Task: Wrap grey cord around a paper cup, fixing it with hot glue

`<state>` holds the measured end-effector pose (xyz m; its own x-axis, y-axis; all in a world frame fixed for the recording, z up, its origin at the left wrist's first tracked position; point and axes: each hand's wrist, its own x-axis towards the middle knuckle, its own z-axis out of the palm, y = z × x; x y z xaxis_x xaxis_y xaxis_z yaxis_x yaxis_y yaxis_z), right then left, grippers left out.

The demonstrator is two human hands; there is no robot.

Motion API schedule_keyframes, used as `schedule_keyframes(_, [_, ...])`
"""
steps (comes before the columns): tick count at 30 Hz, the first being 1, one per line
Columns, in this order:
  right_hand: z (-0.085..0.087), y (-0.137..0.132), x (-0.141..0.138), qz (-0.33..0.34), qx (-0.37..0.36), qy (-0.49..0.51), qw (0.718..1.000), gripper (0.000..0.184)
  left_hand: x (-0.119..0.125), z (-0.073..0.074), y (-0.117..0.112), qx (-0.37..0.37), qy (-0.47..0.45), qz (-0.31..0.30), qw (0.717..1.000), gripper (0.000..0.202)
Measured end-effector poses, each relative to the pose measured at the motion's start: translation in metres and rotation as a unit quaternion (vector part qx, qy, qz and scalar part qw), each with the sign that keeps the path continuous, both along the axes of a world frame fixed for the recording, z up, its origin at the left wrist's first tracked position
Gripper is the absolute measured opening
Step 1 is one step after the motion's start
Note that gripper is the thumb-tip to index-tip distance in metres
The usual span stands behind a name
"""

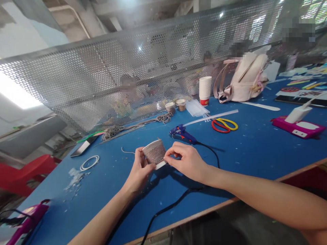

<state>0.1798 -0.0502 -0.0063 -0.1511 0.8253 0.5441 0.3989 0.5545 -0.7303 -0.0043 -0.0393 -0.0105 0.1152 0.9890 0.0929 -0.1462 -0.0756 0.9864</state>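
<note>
Above blue tabletop: grasping twine-wrapped paper cup in left hand, tilted, presumably for steady access to side. Pinching twine at cup's edge with right hand, likely to keep winding taut. Just beyond: hot-glue gun, apparently parked within easy reach; scissors farther right, near clear glue stick.

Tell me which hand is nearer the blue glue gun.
Right. The right hand is below the glue gun in the picture; the left hand is farther off, lower left, holding the cord-wrapped cup.
</note>
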Motion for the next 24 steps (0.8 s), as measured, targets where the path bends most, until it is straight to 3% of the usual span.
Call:
schedule_keyframes(15, [0.001,0.001,-0.001,0.01,-0.057,0.036,0.998,0.01,0.001,-0.001,0.0,0.03,-0.029,0.01,0.999,0.047])
schedule_keyframes(24, [0.011,0.001,-0.001,0.052,-0.181,0.093,0.978,0.012,0.001,0.003,-0.004,0.031,-0.03,-0.024,0.999,0.054])
